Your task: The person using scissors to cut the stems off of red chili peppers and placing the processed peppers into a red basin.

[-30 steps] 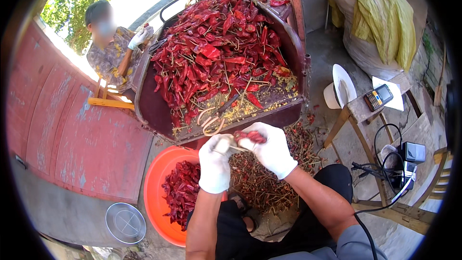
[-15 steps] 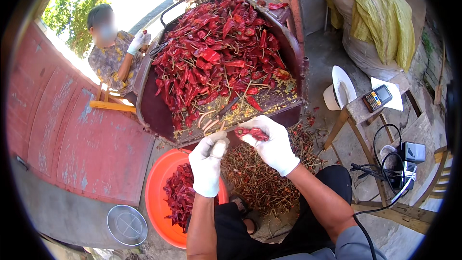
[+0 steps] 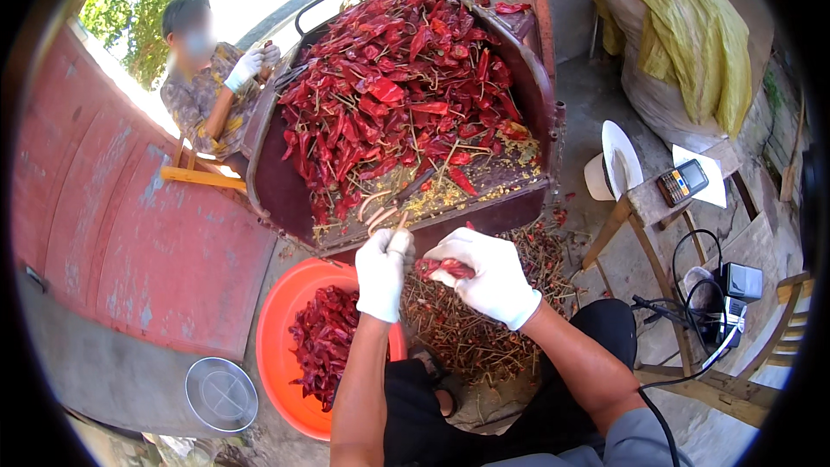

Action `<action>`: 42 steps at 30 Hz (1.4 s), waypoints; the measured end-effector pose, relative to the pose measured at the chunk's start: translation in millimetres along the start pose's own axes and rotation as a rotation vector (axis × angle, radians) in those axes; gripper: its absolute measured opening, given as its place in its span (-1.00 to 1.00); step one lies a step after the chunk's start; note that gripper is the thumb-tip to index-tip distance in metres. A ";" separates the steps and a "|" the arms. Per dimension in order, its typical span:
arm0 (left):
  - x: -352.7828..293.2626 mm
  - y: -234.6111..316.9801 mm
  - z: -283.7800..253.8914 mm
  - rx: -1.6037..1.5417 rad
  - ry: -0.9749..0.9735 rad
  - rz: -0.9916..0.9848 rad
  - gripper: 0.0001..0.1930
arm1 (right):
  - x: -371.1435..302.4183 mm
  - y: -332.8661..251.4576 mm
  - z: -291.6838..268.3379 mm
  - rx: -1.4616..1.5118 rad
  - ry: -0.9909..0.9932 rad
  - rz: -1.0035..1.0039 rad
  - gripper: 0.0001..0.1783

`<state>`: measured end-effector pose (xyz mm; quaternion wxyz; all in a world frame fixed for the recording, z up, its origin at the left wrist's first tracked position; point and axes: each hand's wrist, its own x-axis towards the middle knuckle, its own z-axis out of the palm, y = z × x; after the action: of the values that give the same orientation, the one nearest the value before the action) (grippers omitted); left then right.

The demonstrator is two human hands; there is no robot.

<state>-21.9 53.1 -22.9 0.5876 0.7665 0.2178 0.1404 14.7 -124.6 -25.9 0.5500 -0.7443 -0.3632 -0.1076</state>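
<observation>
My right hand [image 3: 487, 278], in a white glove, is closed around a wrinkled dried red chili pepper [image 3: 443, 269]. Close beside it, my left hand [image 3: 381, 275], also gloved, has its fingers pinched together at the front lip of the tub. A thin tan piece shows by those fingertips, but I cannot make out what they hold. Just beyond them lies a large heap of dried red chilies [image 3: 389, 86] with stems, piled in a dark metal tub [image 3: 501, 207]. Curved tan handles [image 3: 373, 207] rest on its floor among yellow seeds. Below my left wrist, an orange basin [image 3: 275, 355] contains more chilies [image 3: 325, 337].
Many loose stems [image 3: 471, 337] cover the ground between my feet. A round metal sieve [image 3: 222, 393] sits at the lower left. Across the tub, a co-worker [image 3: 212, 78] sits with gloved hands raised. On the right are a stool [image 3: 644, 199] with a handheld device [image 3: 682, 182], a hat [image 3: 618, 164] and cables.
My right hand has drawn slightly lower with the chili, while my left hand stays near the tub's lip. The co-worker's hands have come together. The view has shifted a little.
</observation>
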 end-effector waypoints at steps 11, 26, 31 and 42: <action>84.0 -68.0 -34.0 0.905 0.228 0.471 -0.65 | 6.3 8.6 -10.0 0.317 0.058 0.287 -0.71; 74.7 -42.3 -21.6 1.176 0.006 -0.079 -0.40 | 13.5 15.7 -11.8 0.265 0.132 0.338 -0.70; 82.1 -71.5 -55.3 0.369 -0.151 -0.039 -0.32 | 15.8 19.3 -12.7 0.241 0.132 0.397 -0.66; -3.0 4.5 -22.4 -0.477 -0.278 0.082 -0.34 | 21.3 15.9 -26.0 0.172 0.123 0.323 -0.70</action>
<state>-34.2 69.5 -12.3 0.7696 0.6265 0.0646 0.1047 46.5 -141.0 -16.1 0.6426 -0.7353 -0.2128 -0.0319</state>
